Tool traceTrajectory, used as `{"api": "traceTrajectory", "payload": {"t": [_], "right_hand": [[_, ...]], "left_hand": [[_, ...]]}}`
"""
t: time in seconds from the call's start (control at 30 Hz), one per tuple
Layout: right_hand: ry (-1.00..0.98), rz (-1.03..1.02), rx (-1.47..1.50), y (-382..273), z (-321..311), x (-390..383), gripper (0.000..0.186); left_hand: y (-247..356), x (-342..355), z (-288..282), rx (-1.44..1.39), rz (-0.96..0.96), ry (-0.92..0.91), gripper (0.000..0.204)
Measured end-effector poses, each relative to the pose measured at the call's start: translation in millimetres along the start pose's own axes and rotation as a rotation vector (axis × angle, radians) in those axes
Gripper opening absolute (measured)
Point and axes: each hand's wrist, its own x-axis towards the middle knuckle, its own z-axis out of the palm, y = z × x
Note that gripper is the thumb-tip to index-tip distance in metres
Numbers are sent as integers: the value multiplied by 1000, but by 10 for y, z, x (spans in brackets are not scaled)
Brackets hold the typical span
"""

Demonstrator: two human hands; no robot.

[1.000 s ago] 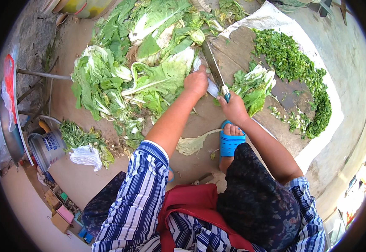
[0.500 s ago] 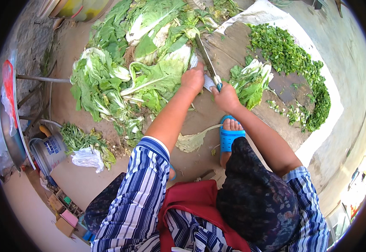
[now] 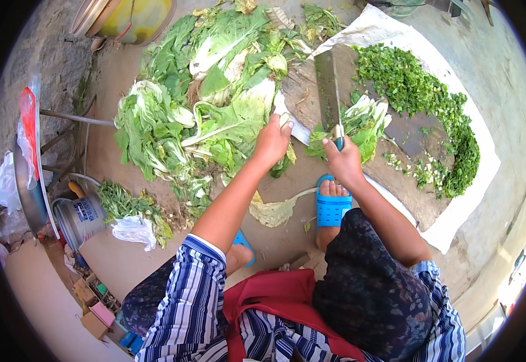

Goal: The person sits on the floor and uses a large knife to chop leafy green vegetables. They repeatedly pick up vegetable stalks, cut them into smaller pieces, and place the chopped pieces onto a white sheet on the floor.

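Observation:
My right hand (image 3: 344,160) is wrapped round the handle of a long kitchen knife (image 3: 328,84), its broad blade pointing away from me over the brown board (image 3: 302,87). To the left, my left hand (image 3: 271,142) is closed on a leafy green (image 3: 285,163). A pale stem end shows at its thumb, and leaves hang below the fist. Just right of the knife lies a trimmed bunch of cabbage (image 3: 365,123) with white stalks. Chopped greens (image 3: 420,84) curve along the board's far right side. A big heap of whole cabbages (image 3: 214,114) lies left of my left hand.
A white sheet (image 3: 477,139) lies under the board. A loose yellowed leaf (image 3: 278,210) rests by my blue sandal (image 3: 333,208). At left are small greens (image 3: 124,202), a white plastic bag (image 3: 135,231) and a grey bucket (image 3: 79,217). A yellowish tub (image 3: 145,21) stands far left.
My hands have moved apart. The knife blade, slanted close by my left hand before, now points straight away farther right. Leaves now show beneath my left fist.

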Motion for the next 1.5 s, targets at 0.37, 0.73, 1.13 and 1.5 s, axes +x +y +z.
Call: {"api": "traceTrajectory", "payload": {"t": [0.37,0.73,1.13,1.5], "right_hand": [[361,56,592,-387,-798,-320,18],[287,12,451,-357,-744,-429,18],[176,25,385,-277,-523,-503,17],[32,31,326,-303,-140,-561,16]], "left_hand": [[1208,479,832,-116,219,-161,53],[779,451,670,279,367,201,43],[495,1138,-611,-56,24,455,47],[-781,-574,-437,348,268,286,26]]}}
